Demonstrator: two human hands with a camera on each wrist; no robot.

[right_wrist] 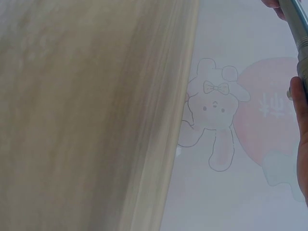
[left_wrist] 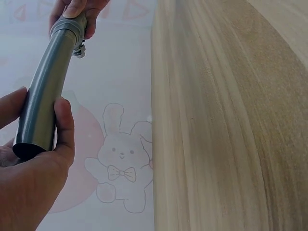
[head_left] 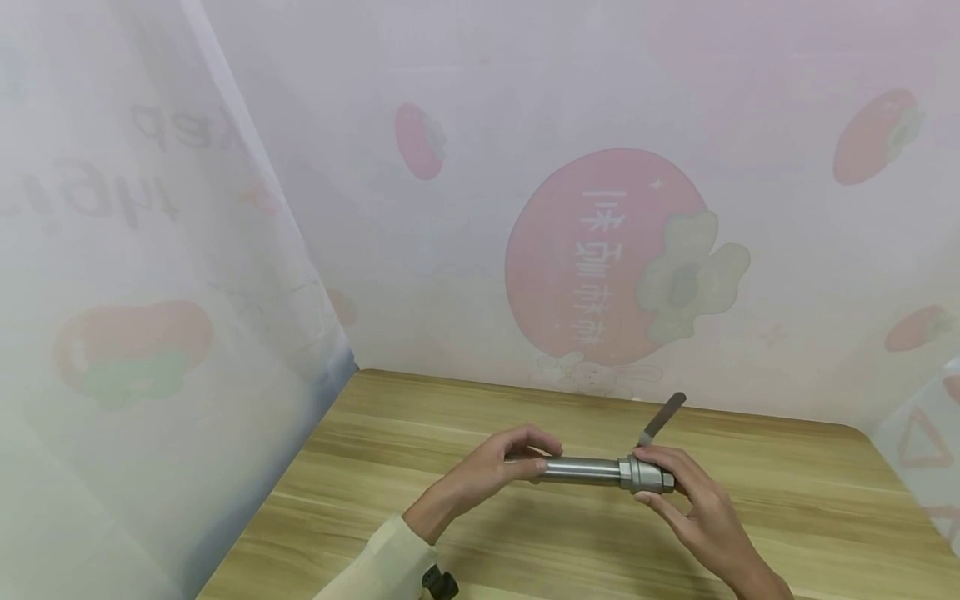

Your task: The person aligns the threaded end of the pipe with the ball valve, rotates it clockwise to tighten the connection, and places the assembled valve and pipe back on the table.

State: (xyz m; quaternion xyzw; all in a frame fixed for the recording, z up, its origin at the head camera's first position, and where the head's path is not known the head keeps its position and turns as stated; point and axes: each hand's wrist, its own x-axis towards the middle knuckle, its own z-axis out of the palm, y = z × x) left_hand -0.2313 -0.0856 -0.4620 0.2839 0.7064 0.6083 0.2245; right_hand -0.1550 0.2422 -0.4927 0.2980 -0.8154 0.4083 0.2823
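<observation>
A shiny metal pipe [head_left: 581, 471] is joined to a ball valve [head_left: 637, 474] and held nearly level above the table. My left hand [head_left: 487, 467] grips the pipe's free left end between thumb and fingers; the left wrist view shows that pipe [left_wrist: 45, 86] end-on near the palm. At the other end, my right hand [head_left: 705, 512] pinches the valve body, thumb below and fingers above. A dark lever handle [head_left: 664, 417] sticks up from the valve, away from me. In the right wrist view, only an edge of the right hand [right_wrist: 301, 139] shows.
The wood-grain table [head_left: 360, 467] spans the space below both hands. A pale printed curtain [head_left: 450, 275] rises along its far edge, and another sheet [head_left: 135, 275] hangs at the left. A black strap device [head_left: 440, 582] sits on the left wrist.
</observation>
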